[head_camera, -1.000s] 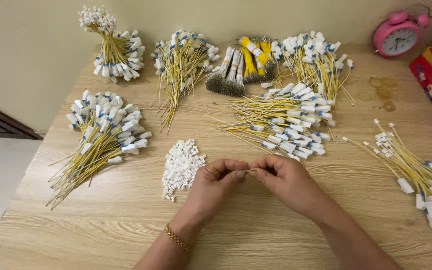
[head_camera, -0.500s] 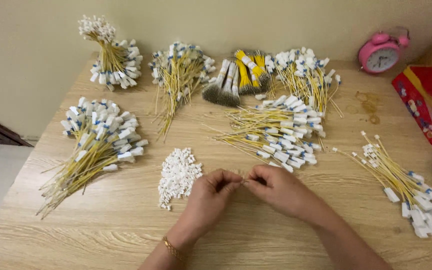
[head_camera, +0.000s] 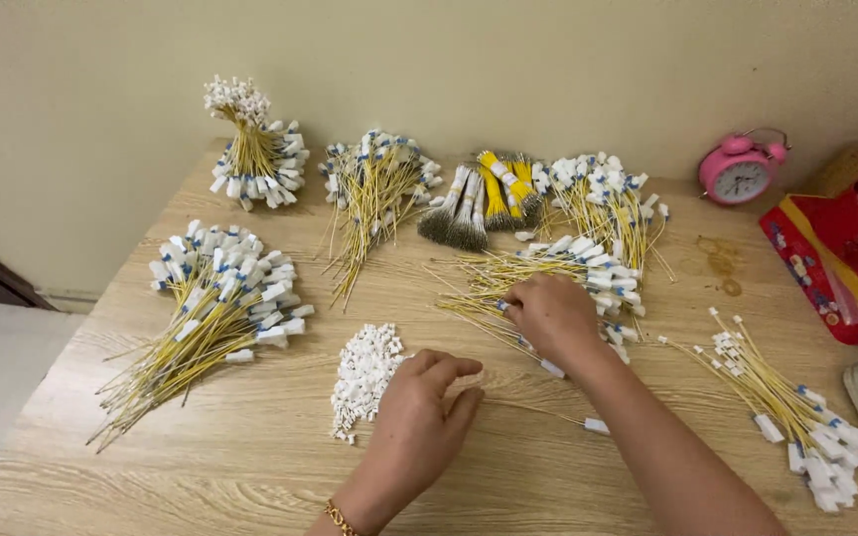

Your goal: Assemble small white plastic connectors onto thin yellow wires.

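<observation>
Yellow wire (head_camera: pixel 538 409) with white tag end lies on wooden table (head_camera: pixel 250 467), pinched at one end by left hand (head_camera: pixel 419 422) beside pile of white connectors (head_camera: pixel 364 372). Right hand (head_camera: pixel 551 316) is curled, fingers laid on middle wire bundle (head_camera: pixel 548 273); grip cannot be told.

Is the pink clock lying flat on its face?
No, the pink alarm clock stands upright near the wall at the back of the wooden table, its round dial facing the camera.
</observation>
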